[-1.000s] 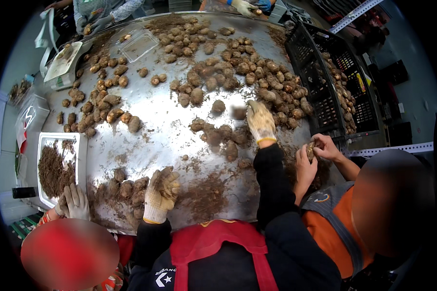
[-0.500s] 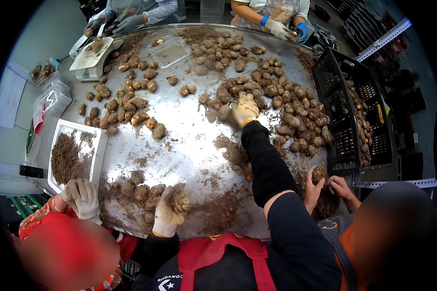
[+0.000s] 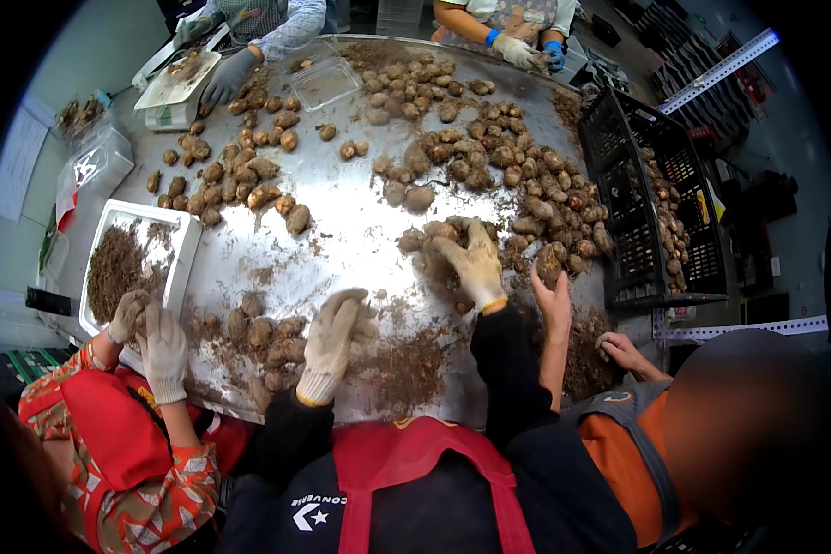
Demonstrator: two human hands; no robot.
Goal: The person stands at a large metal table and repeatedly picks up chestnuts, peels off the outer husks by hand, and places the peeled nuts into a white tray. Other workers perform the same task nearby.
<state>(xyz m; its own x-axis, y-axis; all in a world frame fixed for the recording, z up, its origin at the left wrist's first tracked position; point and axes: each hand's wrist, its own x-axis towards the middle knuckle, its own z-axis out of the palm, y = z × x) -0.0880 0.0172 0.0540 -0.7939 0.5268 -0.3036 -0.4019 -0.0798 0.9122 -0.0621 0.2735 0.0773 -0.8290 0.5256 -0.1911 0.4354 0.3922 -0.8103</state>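
Head view shows the right hand spread open over soil-caked tubers mid-table, the left hand's grip impossible to tell, a looser group sorted apart leftward, a large heap seemingly left beside the black crate, and a co-worker's bare hand crowding the right.

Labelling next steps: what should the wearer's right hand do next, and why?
Probably close the right hand on the muddy tubers: its thumb and fingers are spread at that small cluster. Whether it already grips one is unclear.
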